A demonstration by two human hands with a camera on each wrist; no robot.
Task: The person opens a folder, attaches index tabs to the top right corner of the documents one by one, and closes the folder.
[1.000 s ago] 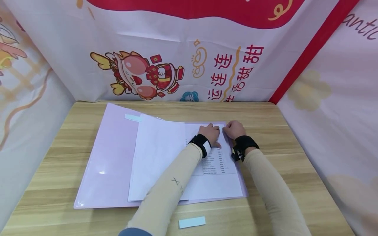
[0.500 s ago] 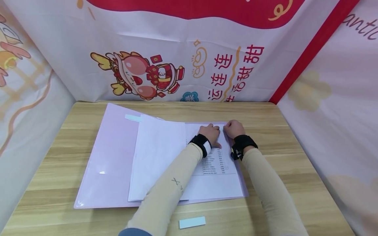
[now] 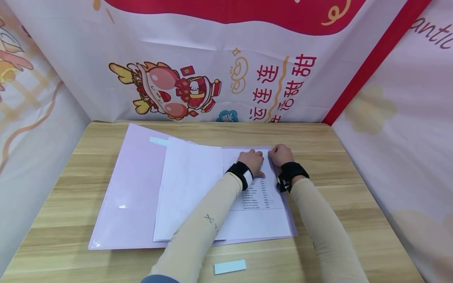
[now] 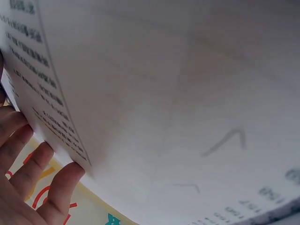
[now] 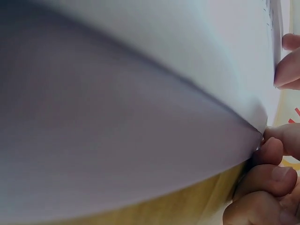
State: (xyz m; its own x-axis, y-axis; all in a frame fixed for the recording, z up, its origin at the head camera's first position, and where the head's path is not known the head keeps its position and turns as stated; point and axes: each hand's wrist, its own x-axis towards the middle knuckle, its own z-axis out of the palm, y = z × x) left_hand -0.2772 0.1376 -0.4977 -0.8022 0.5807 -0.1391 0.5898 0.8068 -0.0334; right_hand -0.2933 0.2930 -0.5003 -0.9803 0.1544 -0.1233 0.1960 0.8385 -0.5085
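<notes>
From the head camera, an open pink folder point(image 3: 131, 196) is lying on the wooden desk point(image 3: 354, 188), with a blank white sheet point(image 3: 189, 184) turned over to the left and a printed sheet point(image 3: 262, 204) lying on the folder's right half. The left hand point(image 3: 252, 160) is resting flat near the top edge of the printed sheet, fingers fairly straight, so its grip is looking open. Just beside it, the right hand point(image 3: 280, 154) is sitting at the sheet's top right corner with curled fingers. A small pale label strip point(image 3: 230, 267) is lying on the desk near the front edge, well apart from both hands.

In the left wrist view, straight fingers point(image 4: 63, 187) are touching the edge of the printed sheet point(image 4: 178, 93).

In the right wrist view, the right hand's curled fingertips point(image 5: 274, 152) are pinching the corner of the sheet point(image 5: 154, 70) above the pink folder cover point(image 5: 117, 154).
</notes>
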